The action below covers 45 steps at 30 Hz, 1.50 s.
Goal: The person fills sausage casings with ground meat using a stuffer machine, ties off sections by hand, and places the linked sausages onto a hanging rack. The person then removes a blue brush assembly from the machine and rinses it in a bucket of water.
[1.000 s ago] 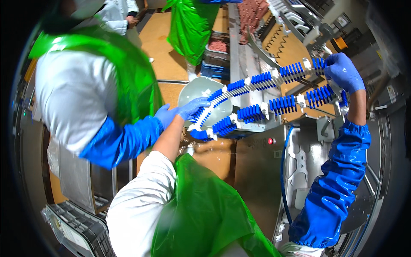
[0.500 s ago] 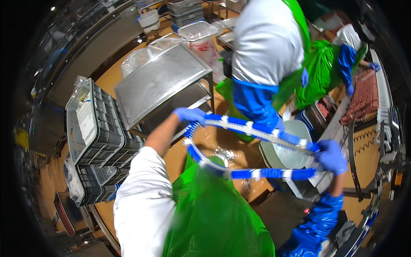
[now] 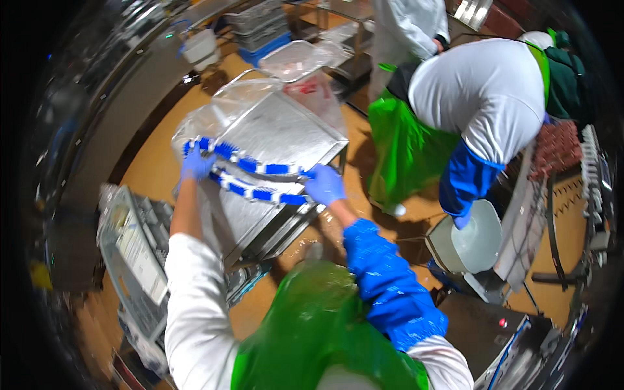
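Observation:
A long loop of blue-and-white segmented belt (image 3: 262,194) is stretched between my gloved hands, over the bare steel table (image 3: 296,123). My left hand (image 3: 197,164) grips its curved left end. My right hand (image 3: 326,185) is closed around the right end, where the two strands come together near the table's edge. Blur hides the exact finger positions, and I cannot tell whether the belt rests on the steel or hangs just above it. A blue sleeve covers my right forearm.
Grey crates (image 3: 133,260) stand at my left. Bag-lined bins (image 3: 296,62) stand behind the table. To the right, a co-worker (image 3: 481,91) bends with one hand at a pale tub (image 3: 478,240). Red meat (image 3: 556,149) lies farther right, and another person (image 3: 409,29) stands at the back.
My hands have carried the belt loop left and forward, from over the floor to over the steel table. They are closer together. The co-worker has moved right and bent toward the tub.

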### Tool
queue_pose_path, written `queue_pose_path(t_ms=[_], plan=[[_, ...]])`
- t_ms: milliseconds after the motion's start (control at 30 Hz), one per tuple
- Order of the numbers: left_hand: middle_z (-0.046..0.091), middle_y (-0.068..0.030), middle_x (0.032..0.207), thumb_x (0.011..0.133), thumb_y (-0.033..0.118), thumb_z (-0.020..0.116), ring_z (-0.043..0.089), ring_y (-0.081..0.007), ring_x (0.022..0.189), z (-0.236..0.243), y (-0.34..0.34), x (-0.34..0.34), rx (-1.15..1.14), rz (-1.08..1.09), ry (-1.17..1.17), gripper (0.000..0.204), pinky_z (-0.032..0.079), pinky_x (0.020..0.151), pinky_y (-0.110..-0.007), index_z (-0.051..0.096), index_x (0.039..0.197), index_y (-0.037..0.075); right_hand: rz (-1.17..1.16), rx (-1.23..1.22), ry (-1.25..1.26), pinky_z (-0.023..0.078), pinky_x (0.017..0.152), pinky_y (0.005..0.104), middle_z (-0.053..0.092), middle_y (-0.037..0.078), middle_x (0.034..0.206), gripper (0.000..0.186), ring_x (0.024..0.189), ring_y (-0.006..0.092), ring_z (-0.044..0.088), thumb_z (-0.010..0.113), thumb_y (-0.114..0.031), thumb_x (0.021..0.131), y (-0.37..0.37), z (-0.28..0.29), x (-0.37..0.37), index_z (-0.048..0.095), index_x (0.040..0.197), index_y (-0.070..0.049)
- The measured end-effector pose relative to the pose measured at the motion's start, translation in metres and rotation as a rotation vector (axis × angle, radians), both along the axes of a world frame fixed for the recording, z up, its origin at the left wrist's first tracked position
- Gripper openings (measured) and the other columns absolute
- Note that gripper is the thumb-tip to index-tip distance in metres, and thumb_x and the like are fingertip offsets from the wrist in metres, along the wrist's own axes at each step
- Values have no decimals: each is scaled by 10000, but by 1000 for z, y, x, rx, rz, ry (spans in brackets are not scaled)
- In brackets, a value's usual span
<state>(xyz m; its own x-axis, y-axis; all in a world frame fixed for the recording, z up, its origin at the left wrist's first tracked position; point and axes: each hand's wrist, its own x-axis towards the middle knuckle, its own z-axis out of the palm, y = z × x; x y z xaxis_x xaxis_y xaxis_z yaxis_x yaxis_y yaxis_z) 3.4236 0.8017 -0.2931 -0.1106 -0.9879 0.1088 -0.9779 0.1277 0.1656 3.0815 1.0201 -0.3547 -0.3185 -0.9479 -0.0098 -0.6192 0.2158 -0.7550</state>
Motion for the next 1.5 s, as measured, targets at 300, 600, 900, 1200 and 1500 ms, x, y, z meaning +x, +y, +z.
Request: queue_pose_path(t_ms=[300, 600, 900, 1200, 1500], plan=[[236, -385, 1400, 944, 406, 485, 258, -510, 1290, -130, 2, 30, 271, -233, -35, 627, 245, 1098, -501, 371, 1345, -63, 32, 221, 15, 523, 807, 440, 663, 182, 1033, 439, 949, 357, 644, 614, -180, 714, -48, -51, 19, 599, 1127, -33], [579, -241, 1155, 854, 293, 618, 521, -387, 1098, -111, -56, -123, -113, -894, 257, 461, 409, 972, -443, 557, 1166, -41, -168, 186, -107, 479, 867, 370, 645, 131, 1073, 452, 946, 263, 603, 589, -395, 869, 170, 63, -141, 618, 1174, -62], [631, -191, 990, 861, 319, 599, 606, -358, 942, 69, 351, -535, 299, -1959, 422, 343, 485, 826, -428, 630, 1007, 10, -2186, -34, 723, 491, 715, 426, 665, 205, 845, 312, 773, 339, 639, 525, -274, 885, 882, 220, -221, 692, 910, -12], [650, -208, 937, 854, 360, 574, 622, -374, 892, 135, 710, -779, 570, -2327, 798, 376, 493, 797, -428, 646, 958, 7, -2753, 204, 851, 457, 774, 447, 636, 234, 962, 376, 815, 352, 591, 514, -314, 835, 1074, 193, -219, 634, 1003, 0], [645, -254, 1001, 814, 379, 558, 619, -395, 962, 180, 823, -951, 856, -1932, 909, 433, 485, 866, -445, 648, 962, -18, -2285, 482, 855, 479, 645, 381, 631, 156, 757, 266, 692, 224, 607, 545, -213, 797, 1159, 193, -209, 656, 911, 1]])
